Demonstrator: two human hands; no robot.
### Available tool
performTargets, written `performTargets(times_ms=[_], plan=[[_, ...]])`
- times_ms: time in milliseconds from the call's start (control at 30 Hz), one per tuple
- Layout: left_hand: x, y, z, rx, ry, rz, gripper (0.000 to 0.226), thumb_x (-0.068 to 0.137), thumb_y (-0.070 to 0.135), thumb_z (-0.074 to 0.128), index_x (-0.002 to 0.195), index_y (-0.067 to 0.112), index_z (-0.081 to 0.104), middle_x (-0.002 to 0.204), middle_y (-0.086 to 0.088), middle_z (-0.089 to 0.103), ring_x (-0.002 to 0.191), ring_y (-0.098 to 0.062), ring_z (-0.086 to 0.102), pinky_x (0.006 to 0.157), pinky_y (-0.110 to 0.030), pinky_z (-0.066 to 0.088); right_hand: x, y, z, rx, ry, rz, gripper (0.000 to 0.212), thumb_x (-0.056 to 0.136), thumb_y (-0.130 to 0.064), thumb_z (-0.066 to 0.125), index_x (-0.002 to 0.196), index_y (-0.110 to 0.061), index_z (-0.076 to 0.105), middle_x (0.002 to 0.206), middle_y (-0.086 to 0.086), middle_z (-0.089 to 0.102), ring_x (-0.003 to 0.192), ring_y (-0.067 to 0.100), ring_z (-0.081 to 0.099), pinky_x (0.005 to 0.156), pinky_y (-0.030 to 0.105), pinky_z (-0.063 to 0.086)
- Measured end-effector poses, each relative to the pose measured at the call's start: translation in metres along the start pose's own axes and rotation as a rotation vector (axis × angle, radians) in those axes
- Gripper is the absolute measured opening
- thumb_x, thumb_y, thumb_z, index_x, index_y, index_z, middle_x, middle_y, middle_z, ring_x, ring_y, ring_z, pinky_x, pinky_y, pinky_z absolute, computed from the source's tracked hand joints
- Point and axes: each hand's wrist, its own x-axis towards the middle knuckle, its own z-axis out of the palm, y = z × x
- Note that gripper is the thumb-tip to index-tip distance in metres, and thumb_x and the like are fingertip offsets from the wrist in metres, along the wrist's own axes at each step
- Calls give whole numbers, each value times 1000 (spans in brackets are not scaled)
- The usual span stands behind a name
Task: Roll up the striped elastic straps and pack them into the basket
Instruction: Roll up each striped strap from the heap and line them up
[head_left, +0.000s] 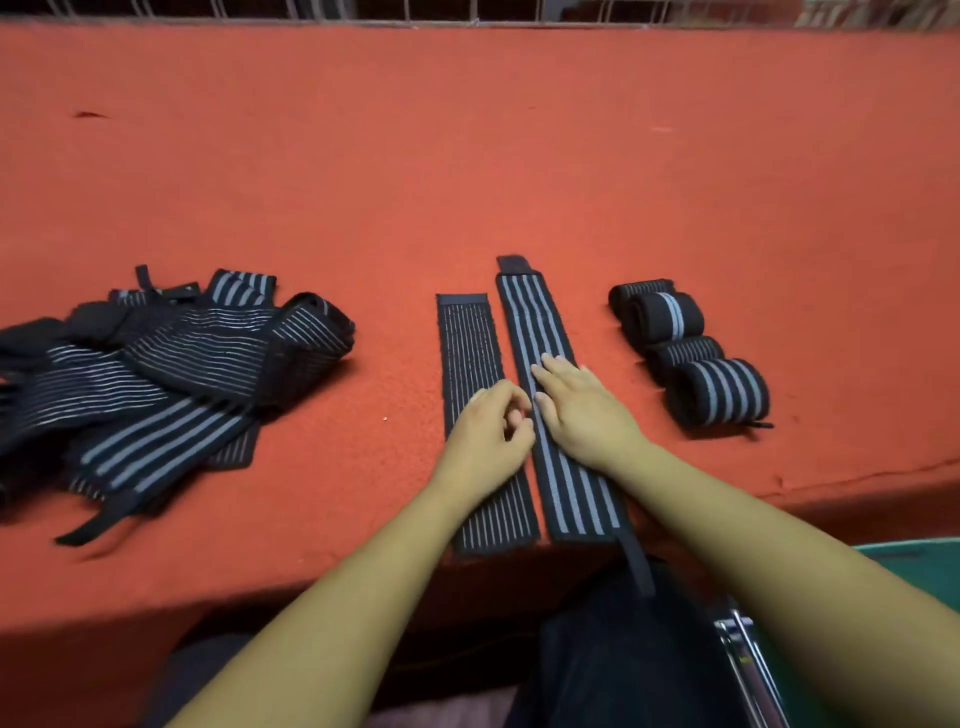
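Note:
Two black straps lie flat side by side on the orange felt table (467, 156). The thin-striped strap (467, 343) is on the left, and my left hand (491, 431) rests on it with fingers curled, holding nothing. The wide-striped strap (535, 317) is on the right, its tail hanging over the near edge. My right hand (582, 405) presses flat on it with fingers spread. Several rolled straps (691, 353) stand in a row to the right. A loose pile of unrolled straps (171, 374) lies at the left. No basket is clearly in view.
A white wire grid (467, 13) runs along the table's far edge. A green surface (914, 553) and a metal bar (748, 660) show at the lower right, below the table's near edge. My dark-clothed lap is under the table edge.

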Motion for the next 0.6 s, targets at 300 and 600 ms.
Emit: performTargets(times_ms=[300, 600], plan=[[-27, -28, -83, 244, 141, 70, 12, 81, 12, 53, 91, 14, 59, 88, 1, 56, 85, -15, 52, 79, -32, 42, 18, -35, -35, 45, -90, 149, 37, 90, -20, 50, 125, -10, 61, 129, 13, 60, 124, 32, 54, 109, 46, 39], [-58, -86, -217, 764, 551, -249, 38, 78, 13, 75, 112, 4, 60, 113, -19, 52, 108, -40, 49, 92, -54, 39, 59, -157, -26, 410, -135, 56, 87, 82, -33, 77, 151, -6, 31, 151, 15, 37, 135, 26, 43, 107, 28, 34]])
